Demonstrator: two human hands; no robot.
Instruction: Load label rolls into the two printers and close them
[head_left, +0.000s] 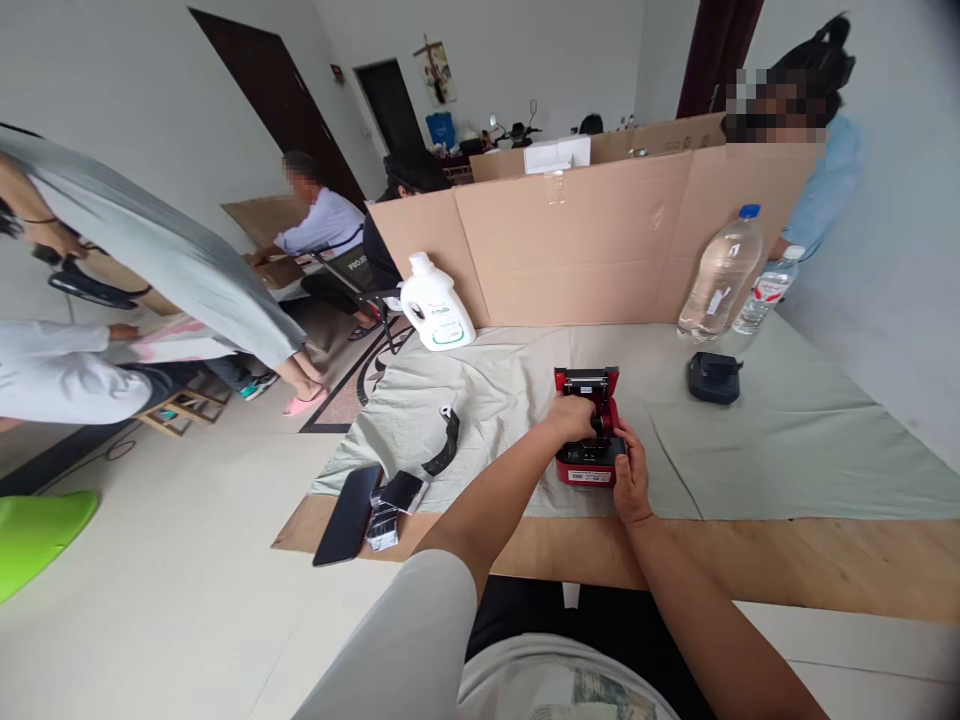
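Observation:
A small red and black machine (587, 462), which looks like a label printer, sits on the cloth before me with its lid (587, 378) raised. My left hand (574, 418) reaches into its open compartment, fingers curled; their tips and whatever they pinch are hidden. At the machine's right side, my right hand (632, 472) grips the casing with thumb and fingers. To the left lie a curled black ribbon strip (444, 447) with a small white core, and a dark phone-like slab (348, 514). Beside the slab are small black-and-silver packets (384, 524).
A white jug (437, 308) stands at the back left, before a cardboard screen (570, 250). Two clear bottles (721, 275) (769, 292) and a black cradle-like block (714, 378) are on the right. Several people sit or stand beyond the table.

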